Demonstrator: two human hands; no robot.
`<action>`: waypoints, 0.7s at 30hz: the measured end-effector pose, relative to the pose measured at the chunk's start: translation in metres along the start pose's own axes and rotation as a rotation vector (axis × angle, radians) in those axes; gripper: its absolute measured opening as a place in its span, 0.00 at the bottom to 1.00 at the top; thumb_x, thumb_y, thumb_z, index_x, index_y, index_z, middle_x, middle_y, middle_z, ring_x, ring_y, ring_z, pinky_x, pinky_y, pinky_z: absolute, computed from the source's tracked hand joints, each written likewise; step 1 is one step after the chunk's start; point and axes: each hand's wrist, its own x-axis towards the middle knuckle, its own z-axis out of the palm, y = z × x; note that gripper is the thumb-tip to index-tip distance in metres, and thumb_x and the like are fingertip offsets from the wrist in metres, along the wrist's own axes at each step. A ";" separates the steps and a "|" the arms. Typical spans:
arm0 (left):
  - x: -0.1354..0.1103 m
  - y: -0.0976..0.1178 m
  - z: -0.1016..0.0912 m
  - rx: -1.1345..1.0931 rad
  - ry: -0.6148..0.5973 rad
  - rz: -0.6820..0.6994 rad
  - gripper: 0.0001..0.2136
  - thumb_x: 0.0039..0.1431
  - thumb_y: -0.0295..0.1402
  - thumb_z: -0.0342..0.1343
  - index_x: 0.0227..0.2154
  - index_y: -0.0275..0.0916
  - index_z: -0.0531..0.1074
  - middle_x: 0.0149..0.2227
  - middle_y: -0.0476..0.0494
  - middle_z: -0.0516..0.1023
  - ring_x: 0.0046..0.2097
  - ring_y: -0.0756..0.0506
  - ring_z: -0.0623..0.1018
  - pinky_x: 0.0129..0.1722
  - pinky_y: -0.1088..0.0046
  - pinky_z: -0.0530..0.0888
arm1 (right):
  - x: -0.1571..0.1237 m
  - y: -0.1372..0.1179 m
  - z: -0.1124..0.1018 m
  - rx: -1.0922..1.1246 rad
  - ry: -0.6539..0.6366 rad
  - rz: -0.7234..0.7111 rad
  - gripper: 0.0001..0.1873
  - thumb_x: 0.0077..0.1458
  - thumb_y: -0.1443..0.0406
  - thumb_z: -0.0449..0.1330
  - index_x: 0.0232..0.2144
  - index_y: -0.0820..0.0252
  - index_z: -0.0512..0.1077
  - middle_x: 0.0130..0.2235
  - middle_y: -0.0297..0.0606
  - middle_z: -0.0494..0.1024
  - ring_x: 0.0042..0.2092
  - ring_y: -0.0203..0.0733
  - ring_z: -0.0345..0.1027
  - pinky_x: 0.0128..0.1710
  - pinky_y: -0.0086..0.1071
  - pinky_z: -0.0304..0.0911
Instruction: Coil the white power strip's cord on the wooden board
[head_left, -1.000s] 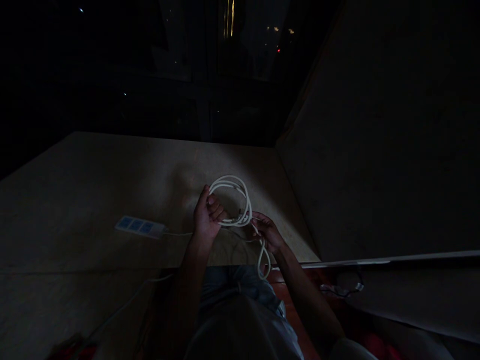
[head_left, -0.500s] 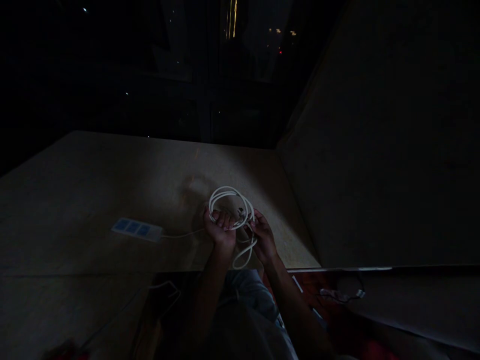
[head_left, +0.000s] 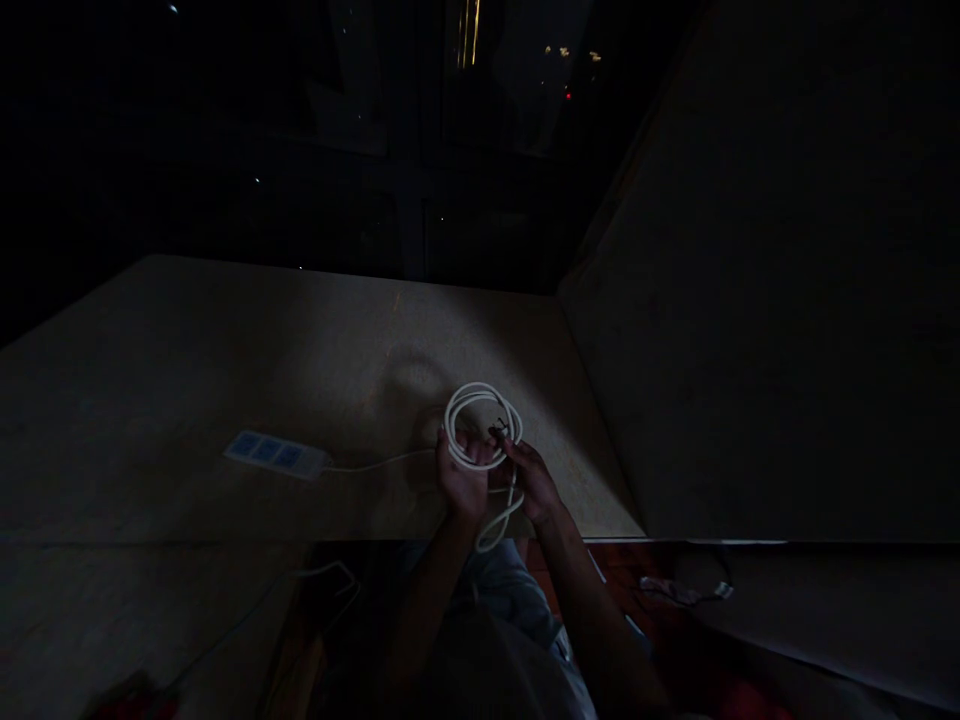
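Note:
A white power cord [head_left: 480, 386] is looped into a coil above the ledge. My left hand [head_left: 463, 480] is closed around the lower left of the coil, fingers curled over it. At the coil's right side, my right hand [head_left: 534, 480] pinches the cord close to its plug [head_left: 501, 428], whose dark prongs show inside the loop. A slack loop of the same cord hangs below, between my wrists. From the left hand the cord runs left to a white power strip [head_left: 276, 454] with blue socket panels, lying flat on the ledge.
The pale ledge [head_left: 315, 350] runs beneath a dark window [head_left: 420, 130], with a wall [head_left: 765, 300] on the right. Another thin white cable [head_left: 322, 570] hangs at the lower left. On the reddish floor at the lower right lies a dark cable [head_left: 697, 596] with a light end.
Both hands and the coil have shifted, the left hand moving right toward the right hand. The coil looks narrower and rounder. The power strip stays in place on the ledge.

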 end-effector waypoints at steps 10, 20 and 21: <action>-0.006 0.014 -0.043 0.262 0.075 -0.173 0.06 0.54 0.32 0.58 0.31 0.34 0.76 0.33 0.40 0.81 0.39 0.43 0.81 0.46 0.65 0.75 | -0.004 -0.003 -0.018 -0.087 0.090 0.034 0.19 0.41 0.58 0.75 0.33 0.60 0.74 0.26 0.29 0.77 0.24 0.34 0.68 0.24 0.28 0.65; -0.012 0.016 -0.060 0.334 0.055 -0.114 0.07 0.52 0.30 0.59 0.34 0.37 0.78 0.39 0.41 0.82 0.47 0.41 0.80 0.47 0.66 0.74 | -0.011 0.008 -0.015 -0.170 0.082 -0.099 0.19 0.45 0.54 0.72 0.33 0.58 0.72 0.26 0.30 0.75 0.25 0.35 0.69 0.24 0.27 0.63; -0.013 0.017 -0.064 0.353 0.065 -0.097 0.07 0.53 0.29 0.57 0.34 0.37 0.78 0.40 0.41 0.82 0.48 0.41 0.80 0.46 0.67 0.74 | -0.013 0.006 -0.015 -0.159 0.079 -0.126 0.18 0.45 0.54 0.72 0.33 0.57 0.72 0.27 0.30 0.75 0.26 0.36 0.70 0.25 0.28 0.63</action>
